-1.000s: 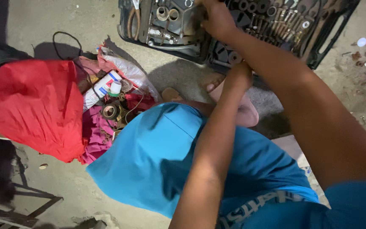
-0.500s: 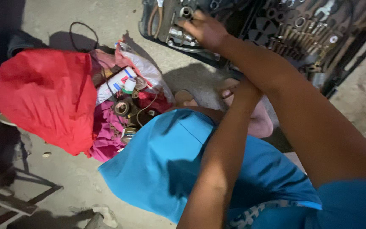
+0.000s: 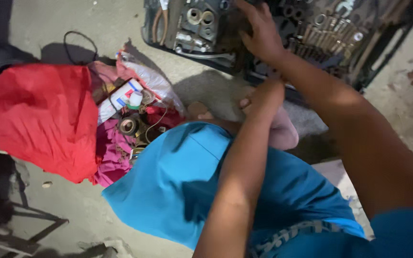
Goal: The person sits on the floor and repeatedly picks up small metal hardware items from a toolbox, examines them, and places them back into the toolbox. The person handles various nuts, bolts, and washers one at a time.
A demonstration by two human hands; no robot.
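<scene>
My right hand (image 3: 260, 34) reaches down into an open black tool case (image 3: 206, 55) on the concrete floor. Its fingers are spread over the rows of metal sockets (image 3: 321, 28), and I cannot see whether they hold one. My left hand (image 3: 264, 95) is curled just below the case's front edge, above my foot in a pink sandal (image 3: 285, 136). Its palm is hidden. My blue shorts (image 3: 182, 181) fill the lower middle of the view.
Pliers (image 3: 160, 24) lie in the case's left end. A red cloth bag (image 3: 39, 114) sits on the left, beside pink cloth (image 3: 113, 155), a tape roll (image 3: 129, 125), a white carton (image 3: 119, 98) and a black cable loop (image 3: 80, 40). A metal frame (image 3: 10, 236) stands bottom left.
My right hand has shifted a little over the sockets while staying inside the case. My left hand has stayed by the foot. The view has drifted.
</scene>
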